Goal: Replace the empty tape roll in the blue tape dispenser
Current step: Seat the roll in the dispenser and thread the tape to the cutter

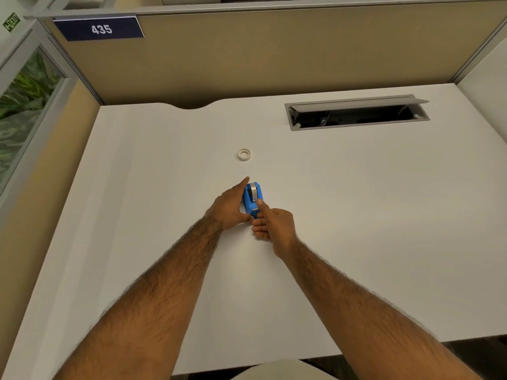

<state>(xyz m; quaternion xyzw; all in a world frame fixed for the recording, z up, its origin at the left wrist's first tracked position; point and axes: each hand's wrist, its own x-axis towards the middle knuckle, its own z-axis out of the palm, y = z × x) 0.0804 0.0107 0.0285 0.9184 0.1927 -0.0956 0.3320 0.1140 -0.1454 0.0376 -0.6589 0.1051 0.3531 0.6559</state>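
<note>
The blue tape dispenser (253, 199) stands on the white desk (153, 193) near its middle, with a pale grey roll showing in its slot. My left hand (230, 207) lies flat against the dispenser's left side, fingers stretched along it. My right hand (274, 225) grips the dispenser's near end, thumb pressed on its top front. A small white tape ring (244, 154) lies flat on the desk a short way beyond the dispenser, apart from both hands.
An open grey cable hatch (356, 112) is sunk into the desk at the back right. Beige partition walls (274, 56) close the back and left sides. A label reading 435 (100, 29) hangs at the top left.
</note>
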